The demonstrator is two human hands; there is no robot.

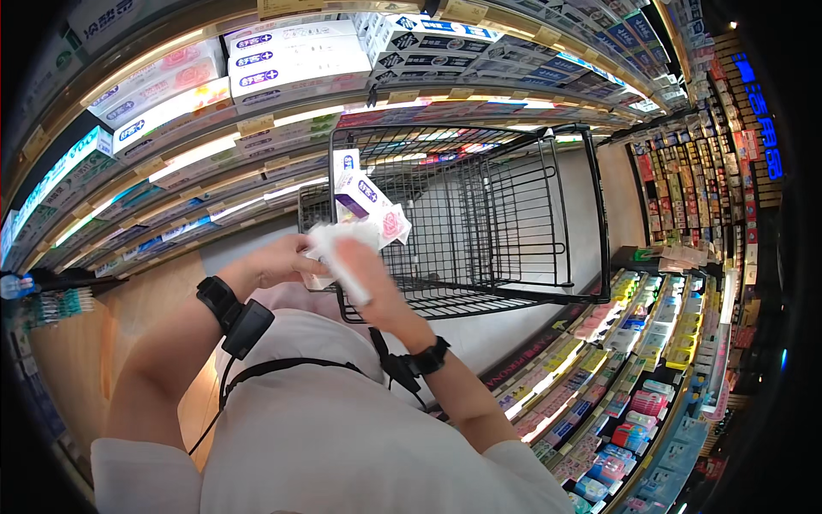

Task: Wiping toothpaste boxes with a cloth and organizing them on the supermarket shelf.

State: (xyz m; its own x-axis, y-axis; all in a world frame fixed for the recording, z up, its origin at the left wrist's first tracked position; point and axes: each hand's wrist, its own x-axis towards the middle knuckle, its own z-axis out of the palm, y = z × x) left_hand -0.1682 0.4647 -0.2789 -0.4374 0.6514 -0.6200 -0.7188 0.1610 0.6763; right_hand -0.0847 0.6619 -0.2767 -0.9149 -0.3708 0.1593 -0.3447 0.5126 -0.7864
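My right hand (372, 276) is closed around a white cloth or tissue (350, 241), blurred, near the near-left corner of a black wire shopping cart (449, 308). Close beside it, my left hand (286, 260) has bent fingers at a pale object (318, 279) whose kind I cannot tell; part of it lies behind the cloth. Just beyond both hands, a purple and white toothpaste box (363, 193) and a white box with a pink rose (393, 225) lie at the cart's left end. Another white box (347, 159) stands behind them.
Shelves of boxed toothpaste (295, 58) curve along the top and left. Lower right, a shelf unit holds many packaged goods (632, 437). More stocked shelves (690, 186) stand at the far right. The cart's far end has a black handle bar (597, 212).
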